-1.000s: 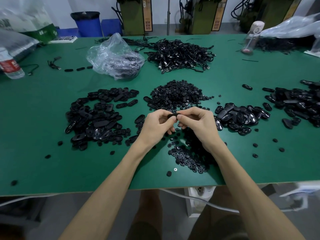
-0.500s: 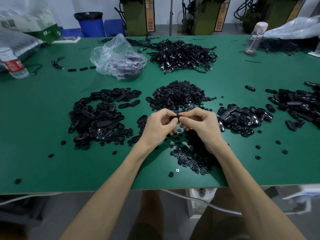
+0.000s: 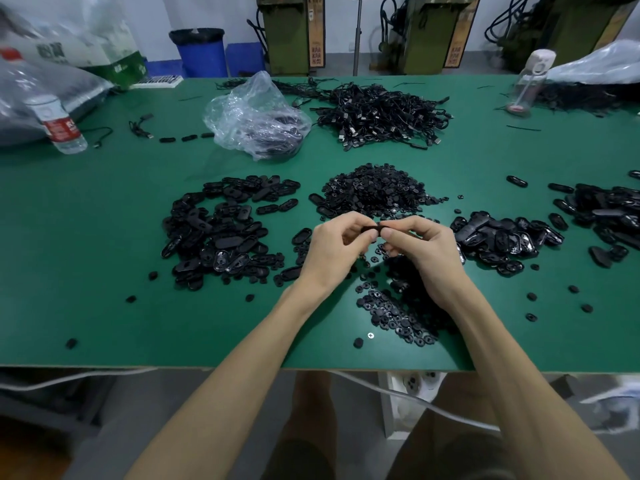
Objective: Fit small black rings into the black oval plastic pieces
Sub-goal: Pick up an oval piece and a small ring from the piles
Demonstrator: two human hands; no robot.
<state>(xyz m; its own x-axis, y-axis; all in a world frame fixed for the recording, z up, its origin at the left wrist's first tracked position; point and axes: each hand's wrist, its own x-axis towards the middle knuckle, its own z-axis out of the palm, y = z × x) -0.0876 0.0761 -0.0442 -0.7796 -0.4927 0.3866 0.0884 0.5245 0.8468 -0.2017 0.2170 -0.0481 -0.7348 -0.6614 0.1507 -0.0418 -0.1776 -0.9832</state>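
My left hand (image 3: 334,252) and my right hand (image 3: 427,252) meet above the middle of the green table (image 3: 104,306). Together they pinch one black oval plastic piece (image 3: 372,228) between thumbs and fingertips; most of it is hidden by the fingers, and I cannot tell whether a ring sits in it. A heap of small black rings (image 3: 375,190) lies just behind the hands. More small rings (image 3: 394,313) are scattered under my right wrist. Piles of oval pieces lie to the left (image 3: 221,233) and to the right (image 3: 505,239).
Another pile of black parts (image 3: 606,209) sits at the far right. A clear plastic bag (image 3: 258,117), a heap of black cables (image 3: 381,114), a water bottle (image 3: 57,121) and a spray bottle (image 3: 528,83) stand further back. Loose parts dot the front edge.
Both hands stay together on the oval piece with only small finger shifts. The camera has tilted slightly, moving the scene lower in view.
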